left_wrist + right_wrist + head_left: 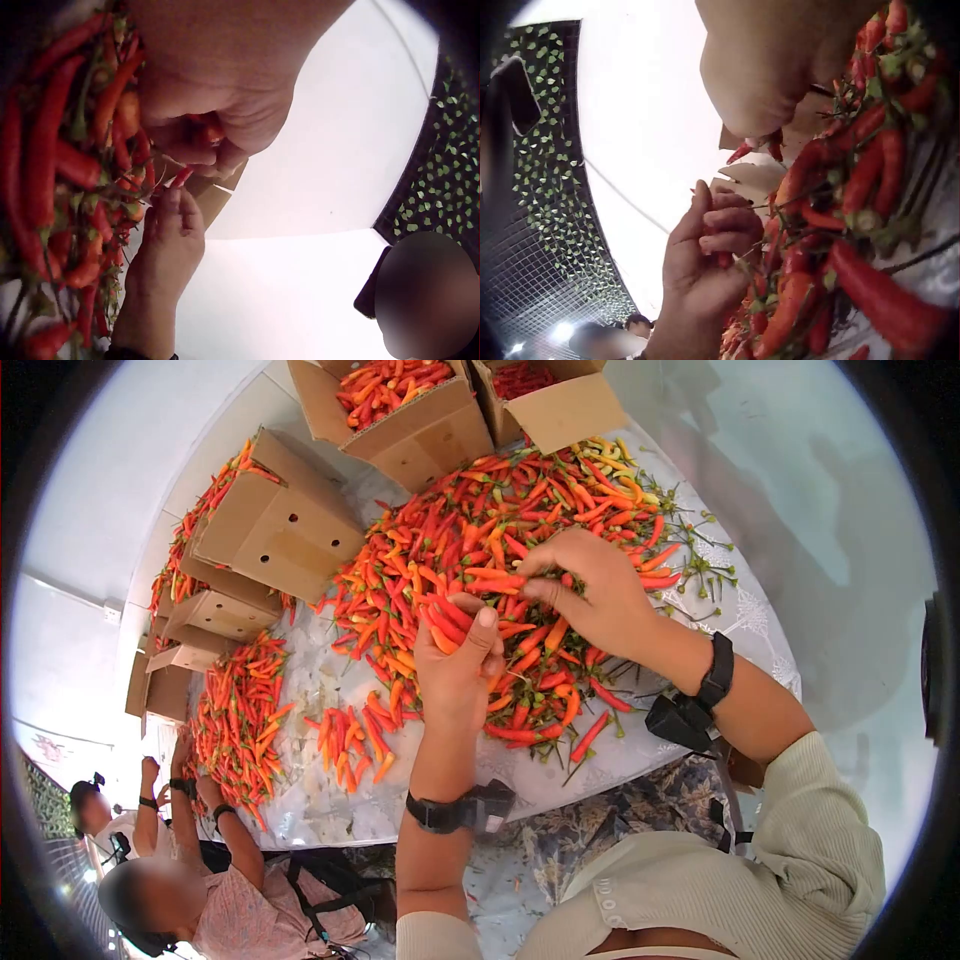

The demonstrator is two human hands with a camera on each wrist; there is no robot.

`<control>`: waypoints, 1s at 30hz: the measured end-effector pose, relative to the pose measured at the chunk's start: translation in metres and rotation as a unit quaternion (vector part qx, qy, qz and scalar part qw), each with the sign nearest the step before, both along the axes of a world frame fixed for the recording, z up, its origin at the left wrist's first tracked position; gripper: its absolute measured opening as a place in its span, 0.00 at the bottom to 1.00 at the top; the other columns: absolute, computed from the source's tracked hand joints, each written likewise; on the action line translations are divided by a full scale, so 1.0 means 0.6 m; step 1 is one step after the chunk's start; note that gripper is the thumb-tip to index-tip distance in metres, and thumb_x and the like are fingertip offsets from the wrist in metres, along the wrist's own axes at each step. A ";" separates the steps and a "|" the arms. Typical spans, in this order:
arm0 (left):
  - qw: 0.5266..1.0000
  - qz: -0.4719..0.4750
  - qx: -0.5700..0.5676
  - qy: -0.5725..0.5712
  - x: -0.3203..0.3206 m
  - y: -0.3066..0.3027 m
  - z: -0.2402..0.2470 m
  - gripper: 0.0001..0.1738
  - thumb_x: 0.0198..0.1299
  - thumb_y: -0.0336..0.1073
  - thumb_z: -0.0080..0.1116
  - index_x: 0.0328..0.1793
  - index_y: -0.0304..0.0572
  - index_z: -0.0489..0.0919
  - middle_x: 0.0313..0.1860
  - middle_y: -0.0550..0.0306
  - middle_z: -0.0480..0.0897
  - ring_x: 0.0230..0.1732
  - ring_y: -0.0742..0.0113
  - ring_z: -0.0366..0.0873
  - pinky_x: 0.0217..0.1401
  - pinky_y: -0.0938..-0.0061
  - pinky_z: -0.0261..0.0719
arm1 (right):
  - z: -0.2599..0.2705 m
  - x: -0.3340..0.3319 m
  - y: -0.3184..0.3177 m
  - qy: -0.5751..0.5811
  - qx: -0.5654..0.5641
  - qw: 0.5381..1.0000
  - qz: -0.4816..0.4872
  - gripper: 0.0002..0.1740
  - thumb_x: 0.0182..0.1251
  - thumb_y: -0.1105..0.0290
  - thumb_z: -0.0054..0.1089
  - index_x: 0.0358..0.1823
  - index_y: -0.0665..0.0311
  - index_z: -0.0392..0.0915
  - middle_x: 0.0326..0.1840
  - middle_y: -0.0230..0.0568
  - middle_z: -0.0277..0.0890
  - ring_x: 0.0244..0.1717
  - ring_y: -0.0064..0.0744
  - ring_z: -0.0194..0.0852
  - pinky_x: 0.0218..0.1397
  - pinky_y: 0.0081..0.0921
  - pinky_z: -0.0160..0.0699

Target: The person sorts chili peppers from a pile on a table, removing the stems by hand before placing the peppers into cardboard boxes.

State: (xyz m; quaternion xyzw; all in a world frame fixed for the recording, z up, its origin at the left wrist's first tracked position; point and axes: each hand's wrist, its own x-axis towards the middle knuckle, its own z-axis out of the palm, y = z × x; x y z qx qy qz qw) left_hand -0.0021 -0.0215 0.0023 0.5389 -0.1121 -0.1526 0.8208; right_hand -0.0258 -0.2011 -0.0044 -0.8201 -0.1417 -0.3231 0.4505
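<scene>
Several red and orange chili peppers (447, 622) lie in my left hand (456, 672), whose fingers curl round them. In the right wrist view, that left hand (705, 262) shows its curled fingers with bits of red between them. Just to its right, my right hand (595, 590) pinches a chili pepper (496, 584) between thumb and fingertips. From the left wrist, the right hand (166, 255) appears with a red tip (180, 177) at its fingers. Both hands are over a broad heap of chili peppers (420, 550), many with green stems.
Cardboard boxes of peppers (290, 525) line the table's far and left sides. Loose green stems (705, 565) lie at the heap's right, on a pale patterned tablecloth (755, 625). A second pepper pile (235, 720) is at left, where other people (240, 920) work.
</scene>
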 end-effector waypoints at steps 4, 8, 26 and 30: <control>1.000 0.007 -0.001 -0.021 -0.003 -0.001 0.001 0.10 0.60 0.30 0.61 0.45 0.41 0.73 0.27 0.63 0.75 0.24 0.80 0.69 0.19 0.88 0.61 | -0.008 -0.015 0.022 -0.007 -0.004 0.998 0.069 0.11 0.53 0.71 0.65 0.39 0.61 0.78 0.34 0.39 0.77 0.41 0.45 0.74 0.45 0.38 0.71; 0.999 0.015 0.013 -0.048 -0.007 -0.003 -0.001 0.12 0.59 0.29 0.63 0.46 0.38 0.74 0.29 0.61 0.77 0.24 0.80 0.71 0.18 0.88 0.63 | -0.013 -0.016 0.028 -0.002 -0.005 0.999 0.048 0.10 0.52 0.70 0.66 0.36 0.62 0.77 0.31 0.39 0.76 0.39 0.45 0.73 0.42 0.38 0.70; 0.998 -0.042 -0.046 -0.014 -0.001 0.009 -0.004 0.10 0.60 0.34 0.63 0.42 0.37 0.75 0.32 0.59 0.78 0.25 0.76 0.76 0.18 0.86 0.64 | -0.007 -0.013 0.025 -0.098 -0.023 0.988 0.121 0.08 0.48 0.78 0.63 0.31 0.64 0.74 0.28 0.41 0.74 0.34 0.44 0.72 0.42 0.38 0.71; 0.998 -0.051 -0.048 0.013 -0.002 0.010 0.001 0.11 0.62 0.37 0.60 0.40 0.38 0.74 0.32 0.59 0.77 0.24 0.76 0.74 0.18 0.86 0.63 | -0.005 -0.014 0.027 -0.116 -0.017 0.986 0.116 0.07 0.49 0.80 0.61 0.31 0.63 0.76 0.28 0.39 0.74 0.35 0.43 0.72 0.41 0.36 0.71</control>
